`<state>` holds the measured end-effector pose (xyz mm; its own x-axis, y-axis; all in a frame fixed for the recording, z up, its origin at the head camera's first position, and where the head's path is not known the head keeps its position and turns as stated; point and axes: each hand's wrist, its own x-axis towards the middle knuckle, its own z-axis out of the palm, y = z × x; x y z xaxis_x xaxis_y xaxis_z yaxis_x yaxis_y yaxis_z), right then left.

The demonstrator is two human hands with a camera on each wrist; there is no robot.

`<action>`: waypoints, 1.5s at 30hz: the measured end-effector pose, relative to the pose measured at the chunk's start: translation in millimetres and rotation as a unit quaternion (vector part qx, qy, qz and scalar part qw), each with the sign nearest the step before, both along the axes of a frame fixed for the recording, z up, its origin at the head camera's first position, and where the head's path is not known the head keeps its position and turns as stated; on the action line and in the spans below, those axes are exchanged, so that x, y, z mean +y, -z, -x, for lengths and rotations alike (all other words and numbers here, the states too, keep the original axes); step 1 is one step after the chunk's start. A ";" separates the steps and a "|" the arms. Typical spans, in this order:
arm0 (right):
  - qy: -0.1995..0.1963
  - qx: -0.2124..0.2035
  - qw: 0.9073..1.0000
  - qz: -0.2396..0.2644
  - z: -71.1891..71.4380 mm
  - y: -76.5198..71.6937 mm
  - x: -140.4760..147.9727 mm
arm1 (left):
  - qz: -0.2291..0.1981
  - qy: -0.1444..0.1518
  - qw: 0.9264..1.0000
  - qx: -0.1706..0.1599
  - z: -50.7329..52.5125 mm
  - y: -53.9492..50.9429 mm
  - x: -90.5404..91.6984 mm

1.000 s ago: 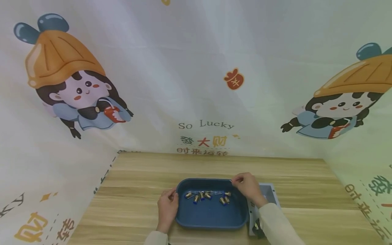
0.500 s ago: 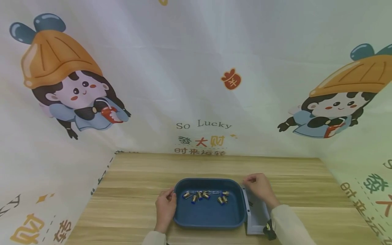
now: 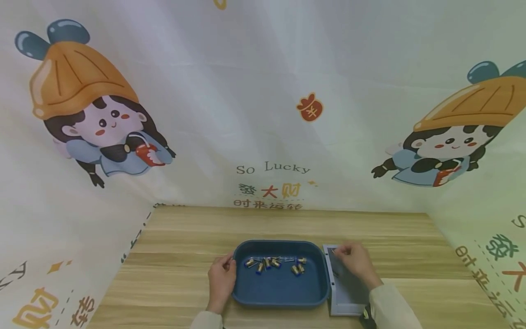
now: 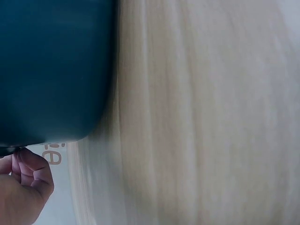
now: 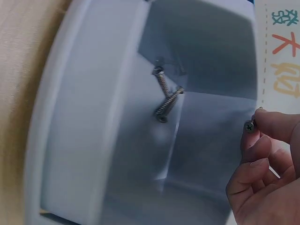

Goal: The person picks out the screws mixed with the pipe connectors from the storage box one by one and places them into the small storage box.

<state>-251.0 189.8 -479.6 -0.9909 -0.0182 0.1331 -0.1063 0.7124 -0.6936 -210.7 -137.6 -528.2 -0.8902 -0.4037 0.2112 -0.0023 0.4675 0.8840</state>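
Note:
A blue tray (image 3: 283,292) on the table holds brass-coloured fittings (image 3: 260,267) with blue ends and several thin metal pieces. My left hand (image 3: 222,276) grips its left rim between thumb and fingers; the left wrist view shows the hand (image 4: 23,187) at the tray's (image 4: 51,70) edge. Above a grey box (image 3: 345,308) right of the tray is my right hand (image 3: 359,262). In the right wrist view the hand (image 5: 267,173) pinches a cross-head screw (image 5: 249,126) between thumb and index finger, over the box (image 5: 211,154), where several screws (image 5: 167,101) lie on the bottom.
The wooden table (image 3: 197,224) extends around the tray and box. A printed curtain (image 3: 205,114) stands behind the table and along both sides. The grey box stands right against the tray's right side.
My right hand has moved right from the tray's back right corner, then slightly down over the grey box, with the small screw. My left hand has stayed at the tray's left rim.

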 end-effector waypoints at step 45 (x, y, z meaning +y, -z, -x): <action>0.043 -0.019 0.996 -0.075 -7.5 41.0 -12.9 | -0.001 -0.003 1.000 -0.014 0.0 2.2 -1.3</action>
